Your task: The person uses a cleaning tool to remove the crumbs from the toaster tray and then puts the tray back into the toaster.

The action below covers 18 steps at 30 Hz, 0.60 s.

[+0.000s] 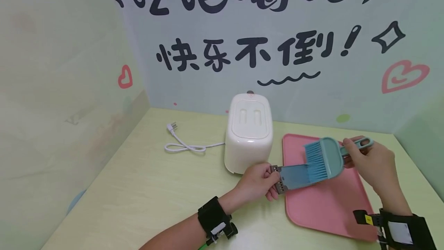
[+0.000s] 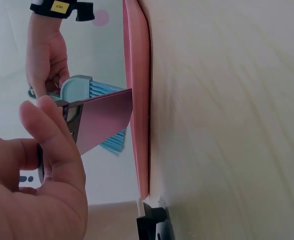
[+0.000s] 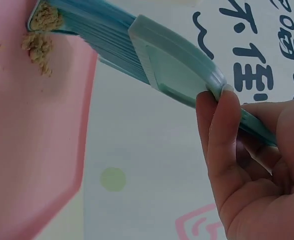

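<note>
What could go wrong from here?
The left hand grips the crumb tray at one end, so pressure from the brush may tilt it. Loose crumbs show on it, so a hard stroke might flick some past the pink tray. The toaster stands close to that hand and could get bumped.

Hands (image 1: 257, 180) (image 1: 376, 165): two; brush (image 1: 332, 157), metal plate (image 1: 295, 176), tray (image 1: 329, 209), appliance (image 1: 248, 147), plug (image 1: 171, 127): one each.

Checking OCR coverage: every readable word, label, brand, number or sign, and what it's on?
"吃饱喝饱," wall, upper line, tops cut off.
"快乐不倒!" wall, lower line.
Yellow label, right wrist gear: too small.
Red mark, white appliance: too small.
No brand or number readable.
</note>
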### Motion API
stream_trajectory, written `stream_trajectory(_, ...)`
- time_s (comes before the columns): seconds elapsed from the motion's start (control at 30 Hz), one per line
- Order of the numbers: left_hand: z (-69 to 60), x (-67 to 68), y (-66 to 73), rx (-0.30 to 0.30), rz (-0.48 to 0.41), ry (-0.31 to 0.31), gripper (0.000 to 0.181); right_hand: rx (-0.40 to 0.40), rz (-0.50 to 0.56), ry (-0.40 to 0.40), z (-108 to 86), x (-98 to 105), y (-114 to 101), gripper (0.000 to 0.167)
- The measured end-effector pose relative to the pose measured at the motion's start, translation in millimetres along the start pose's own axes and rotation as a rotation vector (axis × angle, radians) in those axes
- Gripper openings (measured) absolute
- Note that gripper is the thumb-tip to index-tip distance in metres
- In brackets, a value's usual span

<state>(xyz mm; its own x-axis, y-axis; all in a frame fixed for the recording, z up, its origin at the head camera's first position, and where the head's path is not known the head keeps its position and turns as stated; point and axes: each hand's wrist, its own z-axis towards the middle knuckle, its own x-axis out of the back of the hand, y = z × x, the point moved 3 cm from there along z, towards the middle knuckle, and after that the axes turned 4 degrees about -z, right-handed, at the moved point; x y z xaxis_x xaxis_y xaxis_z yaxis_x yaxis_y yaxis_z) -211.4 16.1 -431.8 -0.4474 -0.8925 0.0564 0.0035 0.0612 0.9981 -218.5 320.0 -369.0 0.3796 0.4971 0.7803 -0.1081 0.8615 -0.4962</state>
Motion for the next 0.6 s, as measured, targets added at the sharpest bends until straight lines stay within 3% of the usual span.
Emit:
stream_trajectory(0.13, -0.2, -0.5, 0.5, -0.007, -0.004, 0.002, 0.02, -0.009, 0.033, 0.043, 0.6, 3.9, 2.6, 0.041)
stream_trajectory(0.23, 0.3, -0.6, 0.5, -0.003, 0.002, -0.008, 0.02, -0.048, 0.211, 0.042, 1.5, 4.6, 0.1, 0.038)
stream_trajectory(0.37, 1.4, -0.5, -0.3, 0.003, 0.008, -0.021, 0.022, -0.05, 0.419, -0.037, 1.9, -0.2, -11.3, 0.033)
stream_trajectory(0.5, 1.4, -0.2, -0.6, 0.0, 0.014, -0.019, 0.023, -0.038, 0.336, -0.128, 0.5, -6.4, -18.0, 0.043)
stream_trajectory(0.6, 1.2, -0.6, -1.3, 0.0, 0.019, -0.014, 0.022, -0.048, 0.203, -0.133, -0.7, -6.3, -13.5, 0.05)
